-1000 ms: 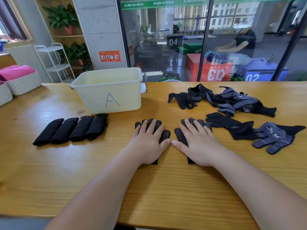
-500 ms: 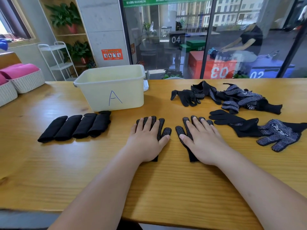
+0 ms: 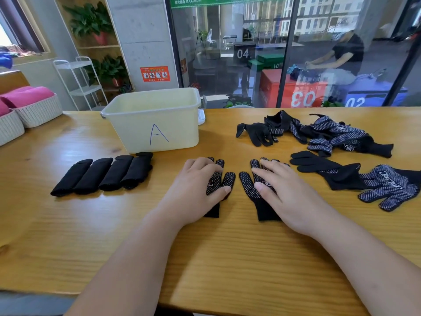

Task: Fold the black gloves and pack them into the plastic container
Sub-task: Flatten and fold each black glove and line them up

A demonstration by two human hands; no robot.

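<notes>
Head view, 2 hands (image 3: 193, 190) (image 3: 289, 197) on 2 gloves (image 3: 228, 179) (image 3: 247, 185), 4 folded bundles (image 3: 102, 174), 1 container (image 3: 134, 128)

A blue hand-drawn "A" is seen on the front wall of the container (image 3: 180, 126). "MAXIMUM" is read in white on the green banner (image 3: 189, 1) atop the glass. Behind the glass, "04" is shown on a dark sign (image 3: 242, 53), "03" on the red box (image 3: 273, 92), and "02" on the blue box (image 3: 376, 94). The print on the orange sign (image 3: 155, 74) and on the dotted glove (image 3: 391, 185) cannot be made out.
</notes>
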